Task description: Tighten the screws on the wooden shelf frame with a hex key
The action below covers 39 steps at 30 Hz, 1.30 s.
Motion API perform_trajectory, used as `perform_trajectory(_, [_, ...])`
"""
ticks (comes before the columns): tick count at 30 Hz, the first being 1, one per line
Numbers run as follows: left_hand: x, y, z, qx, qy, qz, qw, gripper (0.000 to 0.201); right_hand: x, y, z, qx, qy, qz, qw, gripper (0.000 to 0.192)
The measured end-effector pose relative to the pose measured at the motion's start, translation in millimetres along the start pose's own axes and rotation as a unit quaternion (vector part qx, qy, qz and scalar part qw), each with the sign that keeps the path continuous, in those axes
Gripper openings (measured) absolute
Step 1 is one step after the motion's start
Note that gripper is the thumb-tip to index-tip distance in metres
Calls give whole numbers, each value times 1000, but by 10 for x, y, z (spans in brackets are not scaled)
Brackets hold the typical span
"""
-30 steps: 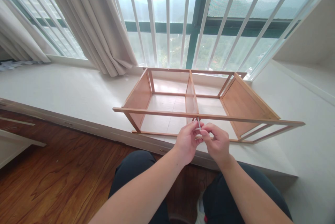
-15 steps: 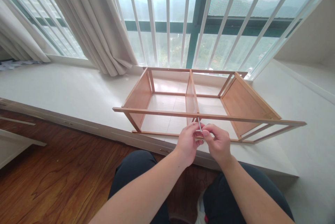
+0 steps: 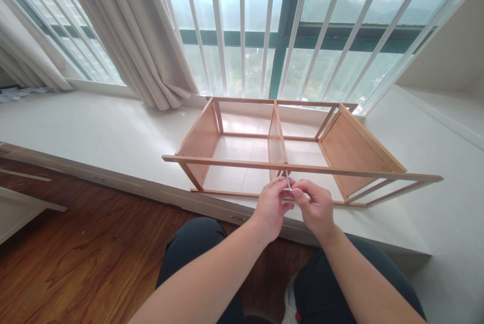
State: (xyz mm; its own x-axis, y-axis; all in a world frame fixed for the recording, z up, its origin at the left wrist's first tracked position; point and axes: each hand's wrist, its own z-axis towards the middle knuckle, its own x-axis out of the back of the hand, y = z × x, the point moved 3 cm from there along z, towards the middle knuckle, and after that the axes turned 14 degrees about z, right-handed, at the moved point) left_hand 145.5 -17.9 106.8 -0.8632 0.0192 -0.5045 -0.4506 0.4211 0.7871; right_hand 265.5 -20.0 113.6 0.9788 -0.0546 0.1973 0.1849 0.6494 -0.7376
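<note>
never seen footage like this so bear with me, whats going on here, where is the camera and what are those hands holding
There is no machine here. The camera sits on a person's head and looks forward and down, so you see their own two bare arms and their knees. The left hand and right hand meet around a thin metal tool, probably a hex key, whose tip touches the front rail of a wooden shelf frame. The frame lies on its side on a white window ledge. Behind it are a barred window and a pale curtain; a wooden floor lies below.
</note>
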Motion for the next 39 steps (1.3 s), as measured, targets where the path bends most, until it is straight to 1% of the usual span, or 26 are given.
perform_trajectory(5, [2,-4,0,1,-2,4,1000,31,-1,-9,4,-2,-3,5,1000,24])
perform_trajectory(21, [-2,-18,-5,-3,1,22,1000,29,15,42,-10,-45,-17,36,998,27])
perform_trajectory(26, [-9,-4,-18,-3,7,25,1000,30,20,118,-42,-103,-18,116,988,28])
perform_trajectory(32, [-17,-3,-20,-4,2,37,999,25,11,176,-59,-148,-48,195,968,28])
perform_trajectory(39, [-16,-18,-6,-10,6,44,999,24,-5,193,-47,-182,-62,241,951,30])
